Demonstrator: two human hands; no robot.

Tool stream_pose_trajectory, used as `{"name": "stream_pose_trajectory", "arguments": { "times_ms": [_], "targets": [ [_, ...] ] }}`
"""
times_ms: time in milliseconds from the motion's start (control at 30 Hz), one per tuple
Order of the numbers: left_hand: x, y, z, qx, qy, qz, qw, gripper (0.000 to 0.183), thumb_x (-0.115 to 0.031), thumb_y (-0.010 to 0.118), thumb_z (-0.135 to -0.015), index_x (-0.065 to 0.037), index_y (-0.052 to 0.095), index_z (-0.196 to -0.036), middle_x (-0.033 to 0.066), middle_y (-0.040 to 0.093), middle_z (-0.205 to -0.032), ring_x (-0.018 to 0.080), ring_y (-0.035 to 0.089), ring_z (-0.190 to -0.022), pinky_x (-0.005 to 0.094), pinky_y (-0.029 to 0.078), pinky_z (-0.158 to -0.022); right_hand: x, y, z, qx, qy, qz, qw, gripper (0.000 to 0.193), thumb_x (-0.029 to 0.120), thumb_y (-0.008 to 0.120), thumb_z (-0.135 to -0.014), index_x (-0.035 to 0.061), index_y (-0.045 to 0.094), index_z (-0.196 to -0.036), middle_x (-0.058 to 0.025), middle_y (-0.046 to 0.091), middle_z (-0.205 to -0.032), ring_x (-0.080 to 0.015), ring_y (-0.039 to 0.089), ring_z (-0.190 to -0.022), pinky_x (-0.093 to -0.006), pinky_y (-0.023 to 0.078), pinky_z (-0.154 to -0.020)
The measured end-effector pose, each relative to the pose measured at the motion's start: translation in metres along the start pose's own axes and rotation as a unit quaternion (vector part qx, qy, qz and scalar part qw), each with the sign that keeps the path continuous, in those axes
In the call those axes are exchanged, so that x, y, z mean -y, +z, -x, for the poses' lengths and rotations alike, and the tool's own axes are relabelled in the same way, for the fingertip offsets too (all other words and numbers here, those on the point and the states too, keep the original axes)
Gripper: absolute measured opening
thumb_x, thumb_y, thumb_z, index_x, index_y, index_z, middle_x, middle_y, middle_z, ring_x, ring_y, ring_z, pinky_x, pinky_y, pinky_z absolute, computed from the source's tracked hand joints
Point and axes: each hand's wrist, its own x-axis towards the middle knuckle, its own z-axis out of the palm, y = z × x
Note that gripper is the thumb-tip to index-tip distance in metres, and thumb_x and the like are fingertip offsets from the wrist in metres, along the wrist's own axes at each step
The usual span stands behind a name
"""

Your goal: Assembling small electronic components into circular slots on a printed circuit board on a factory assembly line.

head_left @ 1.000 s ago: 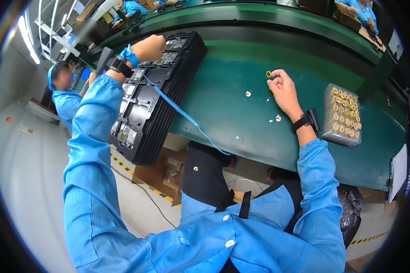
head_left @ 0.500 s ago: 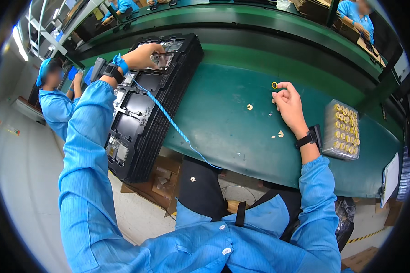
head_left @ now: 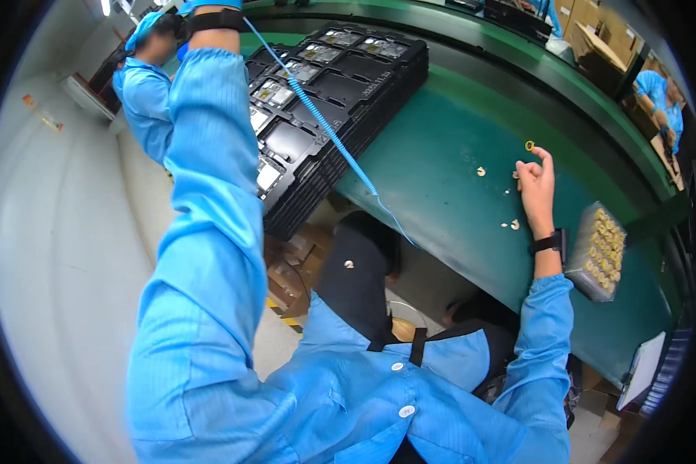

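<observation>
My right hand (head_left: 537, 189) hovers over the green table (head_left: 433, 147), its index finger stretched out and the other fingers curled in. At that fingertip sits a small yellow ring (head_left: 530, 145). Cream C-shaped pieces, one of them a curved piece (head_left: 481, 171), lie about this hand. My left arm (head_left: 213, 139) reaches up past the top edge; only its strapped wrist (head_left: 215, 21) shows, and the hand itself is out of view. Nearest that arm is a stack of black trays (head_left: 356, 85), with electronic boards (head_left: 274, 93) in several compartments of the top one.
A clear box (head_left: 599, 251) of yellow-rimmed rolls stands right of my right wrist. A coiled blue cord (head_left: 325, 124) runs from my left wrist across the trays. Another cream piece (head_left: 349, 264) rests on my leg. At the left a person in blue (head_left: 143, 100) stands.
My left hand has gone from above a tray compartment up out of view. The whole view has shifted, with the trays and table now further right. The yellow ring stays on my right index fingertip.
</observation>
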Motion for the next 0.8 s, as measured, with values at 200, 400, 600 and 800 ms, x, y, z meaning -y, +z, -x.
{"name": "stream_pose_trajectory", "arguments": {
  "times_ms": [200, 400, 600, 800],
  "targets": [
    [-0.111, 0.025, 0.13, -0.285, 0.262, 0.008, 0.922, 0.027, 0.0, 0.075, -0.085, 0.008, 0.07, -0.11, 0.0128, 0.076, -0.099, 0.0154, 0.071, -0.083, 0.029, 0.056, -0.064, -0.003, 0.009, -0.002, -0.014, 0.019, 0.001, 1.0, 0.04, 0.005, 0.064, -0.099, 0.003, 0.046, -0.134, -0.0001, 0.06, -0.074, -0.0062, 0.054, -0.061, -0.0201, 0.042, -0.056],
    [-0.096, 0.157, 0.201, -0.136, 0.356, -0.085, 0.92, 0.012, -0.001, 0.07, -0.076, 0.0, 0.061, -0.084, 0.0133, 0.066, -0.087, 0.0281, 0.067, -0.075, 0.0385, 0.055, -0.064, 0.006, -0.001, 0.002, 0.0, -0.039, 0.039, 0.998, 0.04, 0.005, 0.063, -0.099, 0.0017, 0.045, -0.135, -0.0005, 0.062, -0.078, -0.0063, 0.055, -0.065, -0.0208, 0.043, -0.057],
    [0.009, 0.286, 0.209, 0.002, 0.424, -0.031, 0.905, 0.018, 0.002, 0.067, -0.071, -0.004, 0.053, -0.081, 0.0119, 0.052, -0.078, 0.0338, 0.06, -0.07, 0.0442, 0.051, -0.058, 0.006, 0.007, -0.004, -0.044, -0.074, 0.008, 0.996, 0.041, 0.006, 0.063, -0.1, 0.0022, 0.043, -0.135, -0.0028, 0.064, -0.081, -0.0071, 0.054, -0.064, -0.022, 0.042, -0.054],
    [0.097, 0.321, 0.212, 0.096, 0.383, -0.143, 0.908, 0.013, 0.001, 0.064, -0.074, -0.003, 0.055, -0.082, 0.0114, 0.054, -0.081, 0.0325, 0.062, -0.075, 0.0429, 0.053, -0.062, 0.054, -0.018, 0.0, -0.323, -0.192, -0.06, 0.925, 0.044, 0.005, 0.061, -0.103, 0.0017, 0.036, -0.139, -0.0072, 0.066, -0.089, -0.008, 0.055, -0.073, -0.0221, 0.044, -0.063]
  ]
}}
